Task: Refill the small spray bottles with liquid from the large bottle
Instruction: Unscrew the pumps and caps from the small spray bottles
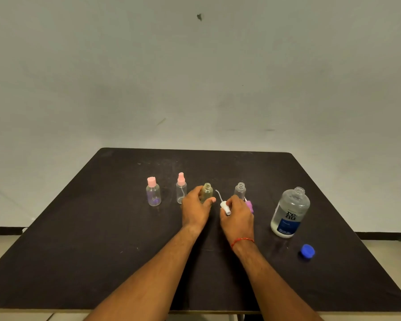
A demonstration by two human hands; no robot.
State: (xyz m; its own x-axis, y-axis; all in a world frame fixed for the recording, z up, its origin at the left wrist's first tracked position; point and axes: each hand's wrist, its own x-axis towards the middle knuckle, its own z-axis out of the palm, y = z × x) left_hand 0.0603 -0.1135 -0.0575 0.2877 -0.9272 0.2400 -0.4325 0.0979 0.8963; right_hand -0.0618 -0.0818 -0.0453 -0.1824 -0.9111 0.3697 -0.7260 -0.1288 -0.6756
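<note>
Four small bottles stand in a row on the dark tabletop point(102, 228) to the left of the large bottle point(289, 213), which is uncapped with its blue cap point(308, 251) lying just in front of it to the right. Our left hand point(196, 210) is wrapped around the open yellowish bottle point(206, 192), second from the large bottle. Our right hand point(237, 217) pinches a white spray top point(225, 207), tube pointing up-left, in front of the open clear bottle point(240, 189) nearest the large bottle, a purple cap point(249, 206) beside it.
</note>
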